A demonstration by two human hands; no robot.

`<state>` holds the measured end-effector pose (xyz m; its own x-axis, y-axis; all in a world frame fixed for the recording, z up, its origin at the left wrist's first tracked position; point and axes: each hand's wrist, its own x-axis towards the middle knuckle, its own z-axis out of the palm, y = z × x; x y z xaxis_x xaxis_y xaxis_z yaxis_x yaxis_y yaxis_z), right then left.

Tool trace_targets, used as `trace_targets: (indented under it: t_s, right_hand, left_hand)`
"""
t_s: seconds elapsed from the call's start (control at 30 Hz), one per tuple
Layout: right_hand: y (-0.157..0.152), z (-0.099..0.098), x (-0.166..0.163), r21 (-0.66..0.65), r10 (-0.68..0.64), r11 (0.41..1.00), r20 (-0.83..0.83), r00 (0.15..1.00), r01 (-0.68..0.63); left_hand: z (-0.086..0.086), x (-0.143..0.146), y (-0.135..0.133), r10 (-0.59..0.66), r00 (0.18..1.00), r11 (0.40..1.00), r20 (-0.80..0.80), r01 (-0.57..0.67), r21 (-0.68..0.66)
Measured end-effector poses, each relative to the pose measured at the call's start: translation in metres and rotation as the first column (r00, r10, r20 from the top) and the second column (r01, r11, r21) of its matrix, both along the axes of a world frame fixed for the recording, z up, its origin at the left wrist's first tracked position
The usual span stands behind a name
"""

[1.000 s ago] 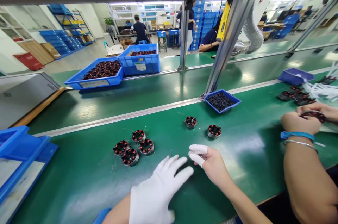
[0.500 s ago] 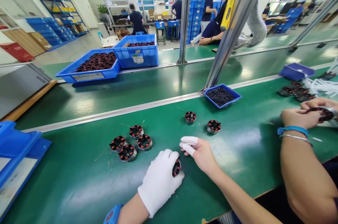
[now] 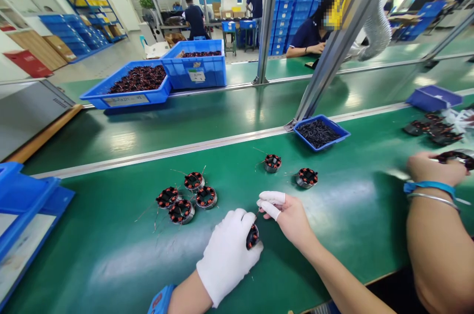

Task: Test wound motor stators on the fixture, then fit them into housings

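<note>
My left hand (image 3: 230,255), in a white glove, is wrapped round a copper-wound motor stator (image 3: 252,237) held just over the green bench. Just right of it, my right hand (image 3: 287,213) has white finger cots on and its thumb and fingertips pinched together. What lies in that pinch, perhaps a thin wire end, is too small to make out. Beyond my right hand are two loose stators, one stator (image 3: 272,163) farther back and another stator (image 3: 307,178) to the right. A cluster of several stators with stray wire ends, including a front stator (image 3: 181,212), lies left of my gloved hand.
A small blue tray (image 3: 342,137) of black tubes stands by the metal rail. Two blue bins of wound parts, a shallow bin (image 3: 129,101) and a deep bin (image 3: 211,77), sit behind. At right, a co-worker's arm (image 3: 433,225) holds a stator. A metal post (image 3: 318,82) rises behind the tray.
The whole view has shifted slightly, with bench things a little farther right. Both my hands keep nearly the same pose about the stator. The co-worker's hands have moved toward the right edge.
</note>
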<state>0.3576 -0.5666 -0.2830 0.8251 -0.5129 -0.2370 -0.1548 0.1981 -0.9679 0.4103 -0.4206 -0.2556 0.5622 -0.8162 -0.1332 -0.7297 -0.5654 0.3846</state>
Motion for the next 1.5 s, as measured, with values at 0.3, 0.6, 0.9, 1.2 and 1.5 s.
trace_targets:
  t_s: [0.3,0.6,0.9,1.2,1.5]
  right_hand:
    - [-0.002,-0.003,-0.001,-0.115,0.036,0.993,-0.030,0.999,-0.039]
    - [0.000,-0.008,-0.004,-0.256,0.130,0.955,-0.081,0.988,-0.147]
    - [-0.014,0.002,-0.023,-0.791,0.186,0.595,-0.036,0.982,-0.142]
    - [-0.011,-0.006,-0.016,-0.985,0.281,0.126,-0.081,0.956,-0.120]
    - [-0.016,0.006,0.026,-0.826,0.667,0.298,-0.179,0.723,-0.479]
  left_hand:
    - [-0.002,0.000,0.000,0.011,1.000,1.000,-0.011,-0.011,0.012]
    - [-0.003,0.001,-0.001,0.018,0.999,1.000,-0.032,-0.018,0.004]
    - [-0.003,0.001,0.001,0.012,0.999,1.000,-0.053,-0.012,-0.011]
    - [-0.002,0.002,-0.001,0.020,0.996,1.000,-0.082,-0.019,0.007]
    - [-0.014,0.004,0.003,0.261,0.925,0.962,-0.277,-0.272,-0.001]
